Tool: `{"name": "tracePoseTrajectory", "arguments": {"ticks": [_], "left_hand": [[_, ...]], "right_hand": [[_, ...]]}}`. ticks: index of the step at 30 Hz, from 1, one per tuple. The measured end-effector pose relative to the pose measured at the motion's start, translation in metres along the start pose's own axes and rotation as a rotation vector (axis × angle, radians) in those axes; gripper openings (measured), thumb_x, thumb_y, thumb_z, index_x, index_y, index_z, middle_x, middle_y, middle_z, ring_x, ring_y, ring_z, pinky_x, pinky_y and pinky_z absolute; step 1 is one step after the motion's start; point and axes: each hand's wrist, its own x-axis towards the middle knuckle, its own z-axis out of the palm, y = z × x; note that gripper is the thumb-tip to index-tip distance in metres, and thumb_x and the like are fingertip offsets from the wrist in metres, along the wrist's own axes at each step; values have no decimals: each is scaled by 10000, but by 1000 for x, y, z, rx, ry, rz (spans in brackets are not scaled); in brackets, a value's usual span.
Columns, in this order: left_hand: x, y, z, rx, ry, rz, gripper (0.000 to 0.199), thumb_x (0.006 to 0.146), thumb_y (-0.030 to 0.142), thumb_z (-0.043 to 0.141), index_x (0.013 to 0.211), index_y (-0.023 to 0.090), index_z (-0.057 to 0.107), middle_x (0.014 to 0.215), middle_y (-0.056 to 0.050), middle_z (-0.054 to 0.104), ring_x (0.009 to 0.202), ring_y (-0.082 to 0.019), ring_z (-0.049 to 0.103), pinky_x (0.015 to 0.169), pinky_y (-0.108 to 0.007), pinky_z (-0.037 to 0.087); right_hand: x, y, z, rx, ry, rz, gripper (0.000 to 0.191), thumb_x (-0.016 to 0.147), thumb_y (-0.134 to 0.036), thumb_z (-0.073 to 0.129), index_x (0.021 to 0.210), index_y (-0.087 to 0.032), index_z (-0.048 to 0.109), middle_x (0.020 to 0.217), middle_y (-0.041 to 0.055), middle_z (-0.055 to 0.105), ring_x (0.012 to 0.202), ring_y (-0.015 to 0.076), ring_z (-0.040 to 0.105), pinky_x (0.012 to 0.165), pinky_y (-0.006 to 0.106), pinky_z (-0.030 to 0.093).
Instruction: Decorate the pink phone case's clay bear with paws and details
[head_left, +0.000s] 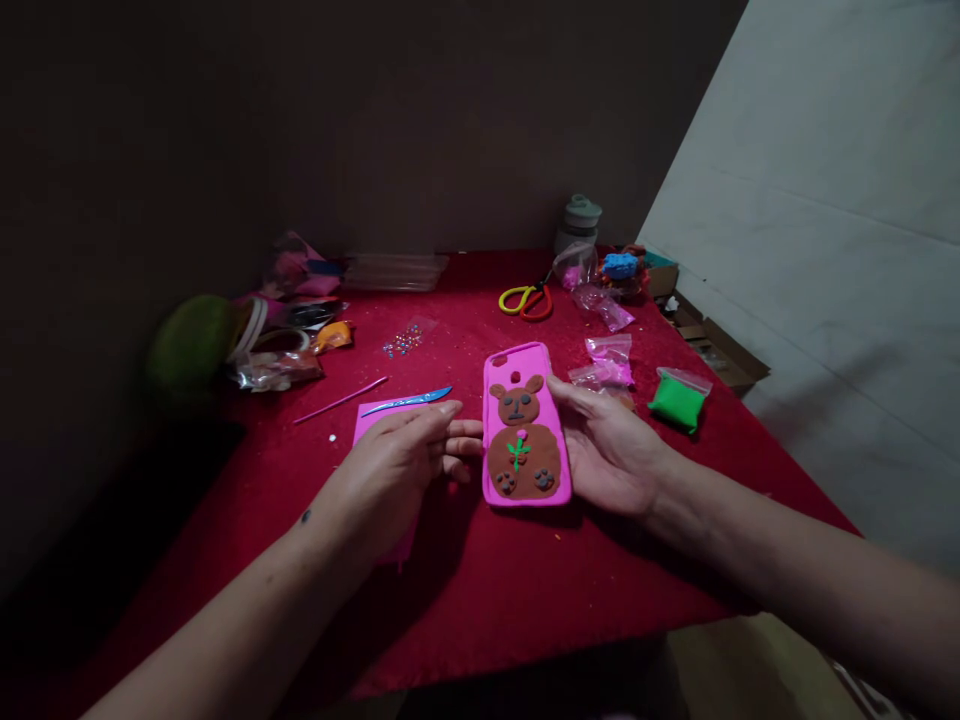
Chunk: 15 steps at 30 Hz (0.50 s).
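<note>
A pink phone case [561,420] bears a brown clay bear [523,455] with dark eyes, grey paw prints and a pink flower on a green stem. My right hand [611,450] grips the case by its right edge, thumb along the side and fingers underneath. Beside the left edge is my left hand [409,450], its fingers loosely stretched; the fingertips come up to the case, and I cannot tell whether they touch. Partly under my left hand lies a pink sheet [367,422] with a blue clay knife [409,401] across its top.
A thin pink stick [341,399] and scattered beads [405,340] lie to the left. Yellow-and-red-handled scissors [526,300] rest farther back. At right are a bag of green clay [680,398] and pink clay bags [611,358]. A bottle [579,222] stands at the back.
</note>
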Motion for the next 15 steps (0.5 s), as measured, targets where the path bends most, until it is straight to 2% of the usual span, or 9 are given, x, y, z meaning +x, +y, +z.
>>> {"name": "tracePoseTrajectory", "arguments": {"ticks": [4,6,8,10,12,14,15], "left_hand": [[-1,1,3,-23,-17,19,205,791,273,687,904,102,696,863,-139,740,705,-196,691,579,-261,530],[-5,6,3,-14,15,41,242,773,254,695,962,103,689,887,-145,737,738,-221,695,586,-282,536],[-11,14,-2,88,81,83,286,761,249,706,1013,116,686,930,-138,735,778,-227,692,613,-283,537],[-22,24,-13,352,160,204,265,764,258,716,1007,154,703,937,-96,733,797,-201,678,654,-254,524],[-34,32,-29,777,206,443,188,791,254,698,969,196,718,903,-50,723,798,-179,660,704,-240,504],[-47,36,-43,1262,149,707,168,848,203,619,991,204,708,919,-46,707,816,-186,648,751,-269,488],[-52,36,-49,1484,69,801,204,875,165,559,1024,187,698,944,-62,703,835,-200,644,756,-291,484]], "right_hand": [[2,2,-2,20,-67,-3,251,964,-328,427,994,-158,610,958,103,720,948,230,679,987,474,457],[1,2,-2,24,-104,3,247,953,-331,438,989,-165,617,959,96,722,939,226,680,977,463,466],[0,-1,-2,22,-105,2,227,939,-320,441,963,-181,619,937,78,725,925,218,681,959,452,480],[-1,-4,-3,0,-69,2,216,925,-318,428,925,-200,608,901,61,725,912,218,680,929,460,494],[-2,-7,-5,-49,-49,-15,210,906,-330,425,930,-215,599,886,54,721,910,231,678,895,486,503],[-3,-10,-7,-104,-70,-40,221,894,-344,419,949,-225,597,874,56,716,897,243,677,874,506,502],[-3,-11,-7,-127,-86,-48,231,890,-349,415,965,-225,596,872,61,714,892,248,676,868,512,499]]}}
